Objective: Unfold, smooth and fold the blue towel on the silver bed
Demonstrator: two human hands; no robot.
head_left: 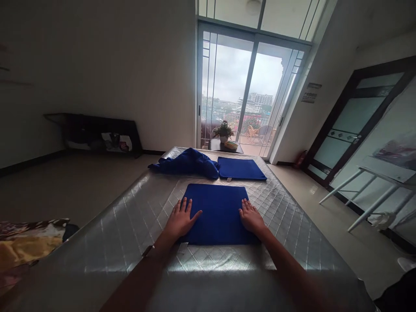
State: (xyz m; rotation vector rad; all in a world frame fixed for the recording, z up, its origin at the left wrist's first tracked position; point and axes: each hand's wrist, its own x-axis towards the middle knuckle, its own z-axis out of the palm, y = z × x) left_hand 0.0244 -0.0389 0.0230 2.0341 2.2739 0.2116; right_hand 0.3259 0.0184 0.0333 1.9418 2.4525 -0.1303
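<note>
A folded blue cloth (218, 211) lies flat in the middle of a quilted, plastic-covered mattress (130, 225). My left hand (180, 220) rests palm down on the cloth's left edge with its fingers spread. My right hand (251, 216) lies flat on the cloth's right edge, fingers stretched out. Farther away sits a second folded blue cloth (239, 168). To its left is a crumpled blue cloth (188, 164). Neither hand holds anything.
A small dark table with a potted plant (223, 131) stands past the mattress, before glass balcony doors (247, 86). A patterned fabric (26, 242) lies at the left. White metal legs (367, 195) stand on the right floor. A dark low shelf (94, 134) lines the left wall.
</note>
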